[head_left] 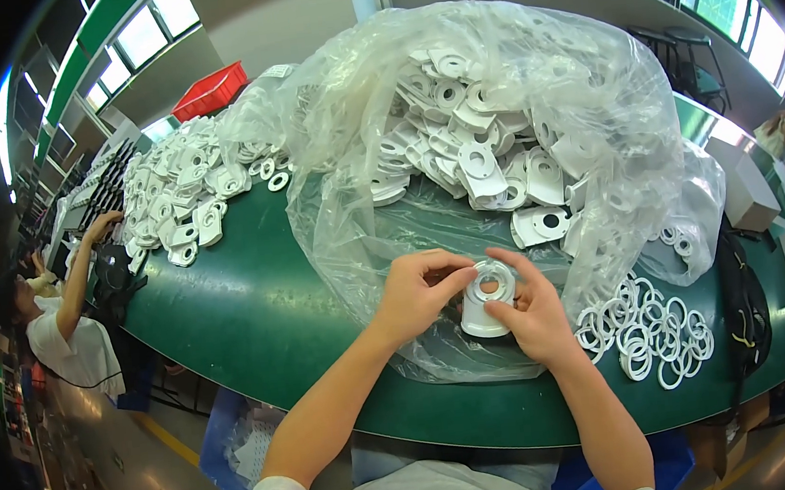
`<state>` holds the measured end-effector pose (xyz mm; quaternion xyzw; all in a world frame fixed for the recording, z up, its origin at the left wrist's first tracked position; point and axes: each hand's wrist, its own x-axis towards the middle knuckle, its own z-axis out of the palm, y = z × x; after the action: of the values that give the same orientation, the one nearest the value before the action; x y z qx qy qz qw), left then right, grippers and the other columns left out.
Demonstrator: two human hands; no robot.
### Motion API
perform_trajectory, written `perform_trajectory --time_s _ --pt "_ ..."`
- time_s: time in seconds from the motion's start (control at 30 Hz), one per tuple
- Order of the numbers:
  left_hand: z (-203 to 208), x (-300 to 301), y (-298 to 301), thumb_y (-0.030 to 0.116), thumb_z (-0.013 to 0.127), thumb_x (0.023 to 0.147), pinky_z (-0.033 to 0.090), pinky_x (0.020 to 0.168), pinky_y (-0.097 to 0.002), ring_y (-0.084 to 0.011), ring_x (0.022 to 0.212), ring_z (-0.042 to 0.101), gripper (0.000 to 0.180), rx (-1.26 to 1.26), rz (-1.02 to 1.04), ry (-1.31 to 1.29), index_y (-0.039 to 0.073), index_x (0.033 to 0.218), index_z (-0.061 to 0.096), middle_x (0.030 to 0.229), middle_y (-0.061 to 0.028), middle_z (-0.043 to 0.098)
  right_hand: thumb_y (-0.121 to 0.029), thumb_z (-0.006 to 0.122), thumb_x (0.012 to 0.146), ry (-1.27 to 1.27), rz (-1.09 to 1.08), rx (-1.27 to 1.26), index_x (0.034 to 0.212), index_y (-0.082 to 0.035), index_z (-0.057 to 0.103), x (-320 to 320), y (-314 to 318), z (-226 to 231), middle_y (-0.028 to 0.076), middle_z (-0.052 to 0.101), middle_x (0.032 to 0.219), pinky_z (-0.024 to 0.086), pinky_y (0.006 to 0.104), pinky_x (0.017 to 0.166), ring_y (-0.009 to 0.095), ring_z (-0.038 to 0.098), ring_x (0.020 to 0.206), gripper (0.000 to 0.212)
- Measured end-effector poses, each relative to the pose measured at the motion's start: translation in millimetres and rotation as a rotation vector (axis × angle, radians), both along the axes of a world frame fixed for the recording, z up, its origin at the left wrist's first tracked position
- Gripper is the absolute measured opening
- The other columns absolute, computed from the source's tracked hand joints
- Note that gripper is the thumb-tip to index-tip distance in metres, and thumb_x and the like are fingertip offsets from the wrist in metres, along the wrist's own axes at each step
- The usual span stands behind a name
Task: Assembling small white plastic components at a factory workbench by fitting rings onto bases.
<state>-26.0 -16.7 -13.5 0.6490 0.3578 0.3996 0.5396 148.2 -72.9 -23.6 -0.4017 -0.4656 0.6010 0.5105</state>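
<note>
A white plastic part [483, 322] with a round collar and a hole is held up over the green table. My right hand [539, 318] grips its right side, the thumb lying across the front below the hole. From the other side, my left hand [419, 292] pinches the upper left of the collar with thumb and fingertips. Whether the collar is a separate ring cannot be made out. Beneath the hands spreads a clear plastic bag [341, 255], its mouth open toward me. Inside it is a heap of similar white parts [479, 161].
Loose white rings [651, 333] lie right of my right hand. More white parts [181, 185] are piled at the left, near a red bin [209, 91]. A black strap bag [744, 301] rests at the right on the green table [228, 299]. Another person [64, 319] works at the left end.
</note>
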Motion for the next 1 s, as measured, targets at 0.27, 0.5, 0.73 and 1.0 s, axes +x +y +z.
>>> perform_trajectory --time_s 0.27,0.5,0.73,1.0 --pt "0.7 5.7 -5.1 0.008 0.061 0.089 0.047 0.056 -0.0203 -0.0067 0.062 0.057 0.016 -0.108 0.052 -0.082 -0.004 0.099 0.064 0.077 -0.0053 0.065 -0.003 0.049 0.092 -0.022 -0.028 0.091 0.122 0.0 0.043 -3.3 3.2 -10.7 0.012 0.06 0.104 0.052 0.0261 0.073 0.017 0.063 0.088 0.031" --pt "-4.0 10.4 -2.8 0.004 0.059 0.089 0.048 0.058 -0.0211 -0.0083 0.062 0.058 0.013 -0.149 0.01 -0.134 -0.005 0.098 0.063 0.076 -0.006 0.065 -0.013 0.044 0.096 -0.051 -0.016 0.038 0.117 -0.001 0.045 -0.5 -0.7 1.9 0.01 0.061 0.096 0.048 0.0235 0.053 0.017 0.065 0.075 0.024" --pt "-4.9 8.2 -6.7 0.004 0.059 0.089 0.049 0.06 -0.0212 -0.0083 0.065 0.059 0.014 -0.156 0.033 -0.1 -0.004 0.099 0.062 0.079 -0.0057 0.064 -0.026 0.042 0.099 0.001 -0.035 0.038 0.11 -0.002 0.05 -2.7 0.7 -0.7 0.008 0.063 0.088 0.044 0.0203 0.048 0.013 0.065 0.069 0.027" --pt "7.7 7.5 -5.2 0.001 0.063 0.083 0.048 0.066 -0.0234 -0.012 0.079 0.06 0.022 0.255 -0.013 0.085 0.001 0.105 0.065 0.092 -0.0067 0.063 -0.029 0.042 0.1 -0.142 -0.11 0.14 0.096 -0.003 0.058 -4.4 1.4 -5.3 0.006 0.063 0.084 0.041 0.0188 0.046 0.012 0.065 0.066 0.031"
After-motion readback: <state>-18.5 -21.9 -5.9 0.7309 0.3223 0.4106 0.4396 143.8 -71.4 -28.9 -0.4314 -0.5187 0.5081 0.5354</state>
